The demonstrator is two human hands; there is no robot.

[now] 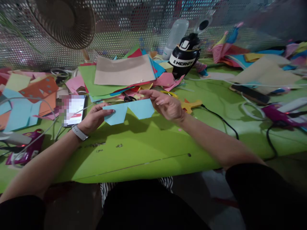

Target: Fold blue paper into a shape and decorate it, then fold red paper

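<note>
A light blue paper piece [141,109], cut with a V-shaped notch in its lower edge and angled corners, is held up above the green table. My left hand [96,116], wearing a white wristband, pinches its left end between thumb and fingers. At the right end, my right hand [169,105] has its fingers loosely stretched out above and beside the paper's corner. Whether those fingers touch the paper is hard to tell. Behind the paper lies a dark looped thing [129,97], partly hidden. Close to my right wrist is a yellow glue gun [192,105] with a black cord.
A stack of coloured sheets [124,70] lies at the back, beside a black bottle [183,57]. A phone [74,110] rests by my left wrist. Paper scraps [19,102], purple power strips [285,115] and cables flank both sides. A fan [64,22] stands at back left.
</note>
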